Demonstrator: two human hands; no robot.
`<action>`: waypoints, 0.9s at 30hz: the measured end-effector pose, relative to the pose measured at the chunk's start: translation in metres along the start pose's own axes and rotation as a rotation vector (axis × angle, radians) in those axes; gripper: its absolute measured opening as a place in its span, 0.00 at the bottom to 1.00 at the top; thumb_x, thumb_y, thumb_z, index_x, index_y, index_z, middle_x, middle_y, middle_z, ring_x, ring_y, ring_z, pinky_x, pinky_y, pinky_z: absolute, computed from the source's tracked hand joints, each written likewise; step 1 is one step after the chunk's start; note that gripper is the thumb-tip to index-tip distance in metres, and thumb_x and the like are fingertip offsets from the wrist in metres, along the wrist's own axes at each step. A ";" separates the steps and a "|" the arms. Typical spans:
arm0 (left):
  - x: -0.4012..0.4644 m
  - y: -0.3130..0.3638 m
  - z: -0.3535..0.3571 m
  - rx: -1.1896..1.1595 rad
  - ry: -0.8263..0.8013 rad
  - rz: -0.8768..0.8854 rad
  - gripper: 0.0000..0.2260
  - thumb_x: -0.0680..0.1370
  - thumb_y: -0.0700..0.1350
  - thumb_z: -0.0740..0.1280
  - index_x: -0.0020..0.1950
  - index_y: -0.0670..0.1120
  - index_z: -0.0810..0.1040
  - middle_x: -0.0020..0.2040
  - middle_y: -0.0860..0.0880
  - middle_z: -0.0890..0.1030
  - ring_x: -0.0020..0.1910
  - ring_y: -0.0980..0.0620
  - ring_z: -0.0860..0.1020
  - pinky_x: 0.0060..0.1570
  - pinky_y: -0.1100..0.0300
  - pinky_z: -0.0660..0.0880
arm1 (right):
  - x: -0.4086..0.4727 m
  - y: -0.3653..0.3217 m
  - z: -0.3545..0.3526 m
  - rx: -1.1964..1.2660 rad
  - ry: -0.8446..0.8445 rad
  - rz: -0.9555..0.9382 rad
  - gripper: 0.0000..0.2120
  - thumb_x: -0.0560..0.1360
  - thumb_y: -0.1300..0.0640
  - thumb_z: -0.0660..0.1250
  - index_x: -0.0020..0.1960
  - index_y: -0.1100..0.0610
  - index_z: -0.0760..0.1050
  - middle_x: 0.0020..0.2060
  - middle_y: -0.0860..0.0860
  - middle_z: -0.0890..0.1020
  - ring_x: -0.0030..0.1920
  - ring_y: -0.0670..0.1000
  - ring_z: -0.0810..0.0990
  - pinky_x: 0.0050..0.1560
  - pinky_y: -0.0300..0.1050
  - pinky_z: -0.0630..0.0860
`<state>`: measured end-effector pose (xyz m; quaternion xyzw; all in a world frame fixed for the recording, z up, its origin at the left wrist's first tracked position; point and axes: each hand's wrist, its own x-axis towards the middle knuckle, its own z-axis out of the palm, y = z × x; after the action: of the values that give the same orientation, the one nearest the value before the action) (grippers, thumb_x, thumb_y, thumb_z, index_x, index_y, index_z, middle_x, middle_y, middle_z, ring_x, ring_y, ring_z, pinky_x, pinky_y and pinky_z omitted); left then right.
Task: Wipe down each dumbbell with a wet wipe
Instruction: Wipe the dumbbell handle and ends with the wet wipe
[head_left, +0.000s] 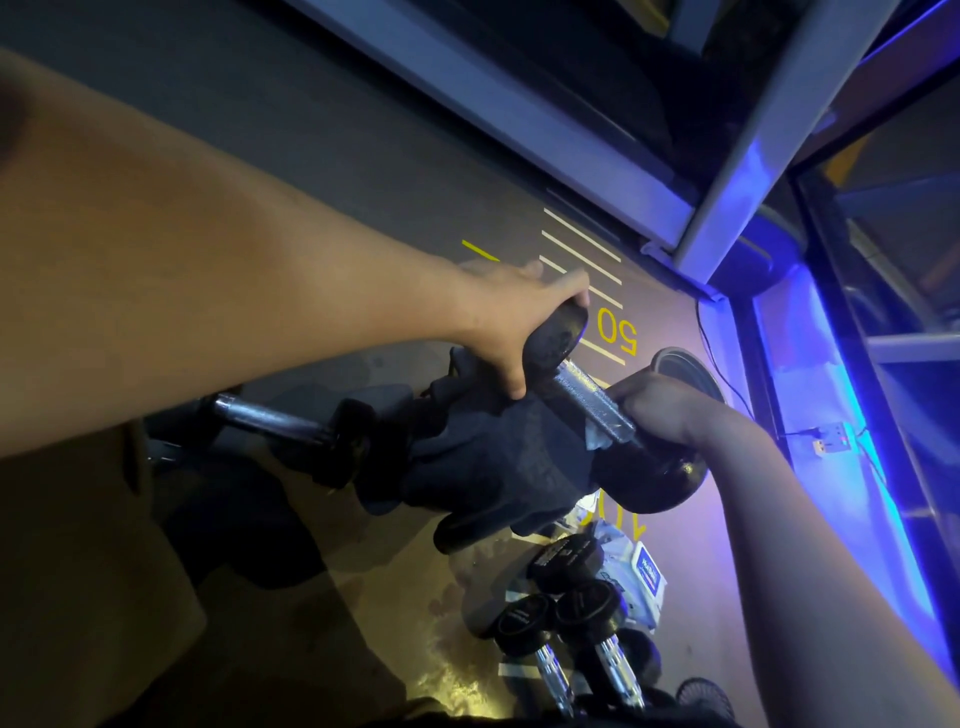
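1. Floor (322, 135) – dark gym mat with yellow and white lines and a "50" marking; everything sits or is held just above it, so the work is done crouched low.
2. Held dumbbell (597, 395) at frame centre, tilted, one head toward 10 o'clock and the other toward 4 o'clock – lifted clear of the floor, likely so the handle can be reached all round.
3. Left hand (511, 322) – grip curled over the upper head, thumb down its side; reads as a steadying hold, keeps the bar from rolling.
4. Right hand (660, 410) – grip closed on the knurled handle near the lower head with a wet wipe (597, 439) pinched against the metal; judged mid-wipe of the handle.
5. Dark gloves (493, 467) heaped right under the held dumbbell, toward 7 o'clock – probably just set aside.
6. Second dumbbell (280, 421) at 9 o'clock, lying on the floor, partly behind the gloves.
7. Small dumbbells (566, 613) at 6 o'clock, grouped – cleaned or not, cannot tell.
8. Wipes pack (647, 577) just beside them at 5 o'clock – within reach of the right hand for a fresh sheet.
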<state>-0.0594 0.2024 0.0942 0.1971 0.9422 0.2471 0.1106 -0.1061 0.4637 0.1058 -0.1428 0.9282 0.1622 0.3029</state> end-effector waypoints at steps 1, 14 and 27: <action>0.000 0.000 0.000 0.003 0.000 0.000 0.46 0.57 0.58 0.83 0.65 0.62 0.57 0.63 0.49 0.71 0.54 0.41 0.79 0.50 0.44 0.79 | 0.001 0.001 0.001 -0.001 -0.001 0.000 0.14 0.69 0.63 0.61 0.45 0.51 0.83 0.46 0.50 0.84 0.47 0.53 0.81 0.53 0.51 0.79; 0.001 -0.001 0.000 -0.010 0.000 -0.002 0.46 0.56 0.57 0.83 0.65 0.61 0.58 0.63 0.49 0.71 0.54 0.42 0.80 0.49 0.45 0.79 | -0.016 -0.003 -0.001 0.293 0.131 0.046 0.14 0.75 0.63 0.61 0.45 0.45 0.79 0.54 0.46 0.81 0.56 0.51 0.77 0.60 0.45 0.71; -0.002 0.002 -0.001 0.020 -0.003 -0.002 0.46 0.58 0.57 0.83 0.67 0.60 0.58 0.65 0.48 0.70 0.55 0.42 0.79 0.51 0.45 0.78 | -0.033 -0.004 0.009 0.394 0.370 -0.018 0.12 0.75 0.63 0.66 0.52 0.51 0.84 0.50 0.47 0.81 0.51 0.51 0.78 0.49 0.39 0.67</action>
<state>-0.0576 0.2027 0.0966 0.1978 0.9447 0.2373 0.1104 -0.0742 0.4692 0.1180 -0.1166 0.9801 -0.0530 0.1514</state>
